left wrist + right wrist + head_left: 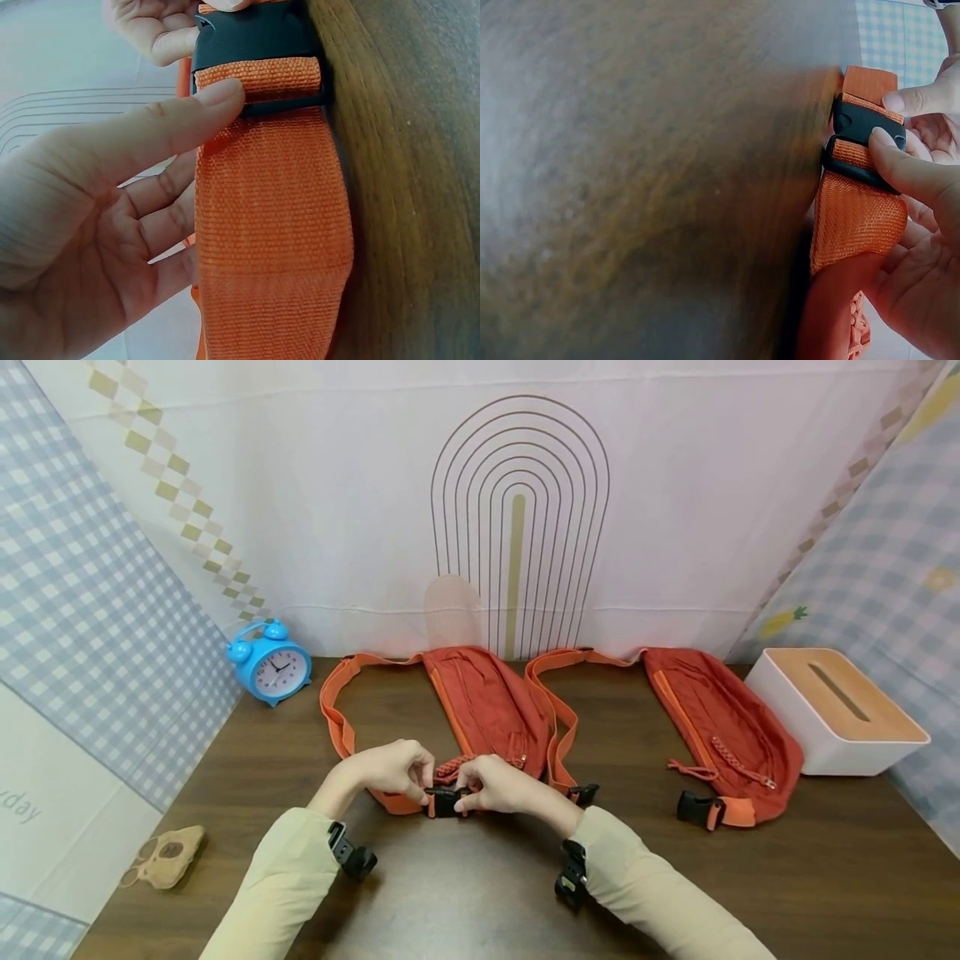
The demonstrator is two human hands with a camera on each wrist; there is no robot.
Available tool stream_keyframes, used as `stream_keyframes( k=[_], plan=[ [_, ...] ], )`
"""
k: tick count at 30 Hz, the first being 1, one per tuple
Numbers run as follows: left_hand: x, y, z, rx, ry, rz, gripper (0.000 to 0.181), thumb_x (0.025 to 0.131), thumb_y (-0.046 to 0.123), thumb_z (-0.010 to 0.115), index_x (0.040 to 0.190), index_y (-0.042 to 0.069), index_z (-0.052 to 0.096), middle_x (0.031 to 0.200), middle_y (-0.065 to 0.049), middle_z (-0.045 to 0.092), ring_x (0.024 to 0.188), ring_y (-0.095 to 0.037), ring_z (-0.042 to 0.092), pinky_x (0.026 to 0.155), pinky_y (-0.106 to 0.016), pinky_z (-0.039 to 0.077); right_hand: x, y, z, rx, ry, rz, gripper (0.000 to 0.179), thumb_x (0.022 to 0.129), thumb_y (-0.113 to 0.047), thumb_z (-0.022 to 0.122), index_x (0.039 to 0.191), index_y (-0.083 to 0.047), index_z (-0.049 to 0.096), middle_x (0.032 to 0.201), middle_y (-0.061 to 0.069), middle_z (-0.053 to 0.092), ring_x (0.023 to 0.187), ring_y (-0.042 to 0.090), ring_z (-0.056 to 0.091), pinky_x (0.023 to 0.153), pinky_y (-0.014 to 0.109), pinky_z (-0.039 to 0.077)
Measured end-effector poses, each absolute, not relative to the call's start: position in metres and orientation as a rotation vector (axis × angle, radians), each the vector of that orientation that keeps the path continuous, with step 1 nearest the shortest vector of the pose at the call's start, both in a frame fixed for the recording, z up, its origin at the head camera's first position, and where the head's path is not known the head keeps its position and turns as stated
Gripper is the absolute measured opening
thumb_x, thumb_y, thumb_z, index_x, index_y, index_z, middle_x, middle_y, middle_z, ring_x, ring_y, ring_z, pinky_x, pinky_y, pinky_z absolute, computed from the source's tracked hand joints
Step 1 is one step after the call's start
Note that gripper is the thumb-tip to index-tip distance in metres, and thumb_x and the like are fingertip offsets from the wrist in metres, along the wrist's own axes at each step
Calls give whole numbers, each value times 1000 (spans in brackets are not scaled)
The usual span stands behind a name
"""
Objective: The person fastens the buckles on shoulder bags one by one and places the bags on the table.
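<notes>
A red waist bag lies on the table, its orange strap looping round to a black side-release buckle at the front. Both buckle halves sit together, with orange webbing running out of each end. My left hand pinches the webbing at the buckle's left end, thumb on top in the left wrist view. From the other side my right hand grips the buckle's right end, its thumb lying on the black plastic. The fingers behind the strap are partly hidden.
A second red waist bag lies to the right, its buckle halves apart. Beside it stands a white tissue box with a wooden lid. A blue alarm clock stands back left, and a small tan pouch-like item lies front left.
</notes>
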State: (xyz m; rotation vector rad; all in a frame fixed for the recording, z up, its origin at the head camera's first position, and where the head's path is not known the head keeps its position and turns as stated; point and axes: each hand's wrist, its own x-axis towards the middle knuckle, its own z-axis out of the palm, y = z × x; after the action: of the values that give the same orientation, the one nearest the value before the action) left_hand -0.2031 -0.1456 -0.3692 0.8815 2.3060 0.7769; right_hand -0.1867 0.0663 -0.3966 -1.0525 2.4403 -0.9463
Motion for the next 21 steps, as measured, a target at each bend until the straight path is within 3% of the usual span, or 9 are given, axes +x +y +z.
stream_keyframes(
  k=[6,9,15,21],
  plan=[
    [-203,-143,-369,865,2282,751,15,74,2,71,74,3,56,74,-1,63,67,-3,59,63,-18,48,-185,69,-398,-1065,2443,-936,8,81,-16,69,76,-12,64,60,-8,45,55,3,37,51,17,30],
    [-204,-141,-368,855,2290,726,16,74,2,71,75,4,56,75,-1,63,69,-4,59,64,-19,48,-186,68,-399,-993,2451,-907,7,80,-15,70,80,-11,65,63,-4,49,57,6,40,52,18,31],
    [-205,-139,-368,842,2252,724,17,74,2,72,83,4,58,82,-4,64,77,-7,60,71,-21,50,-188,70,-397,-1013,2441,-947,23,76,-18,74,93,-6,66,86,4,67,75,9,59,67,17,47],
    [-206,-133,-363,867,2186,818,25,75,8,73,95,2,59,93,-8,64,85,-12,61,77,-21,49,-189,87,-388,-1001,2388,-1080,28,78,-18,72,99,-2,64,94,8,68,82,12,64,73,18,50]
  ],
)
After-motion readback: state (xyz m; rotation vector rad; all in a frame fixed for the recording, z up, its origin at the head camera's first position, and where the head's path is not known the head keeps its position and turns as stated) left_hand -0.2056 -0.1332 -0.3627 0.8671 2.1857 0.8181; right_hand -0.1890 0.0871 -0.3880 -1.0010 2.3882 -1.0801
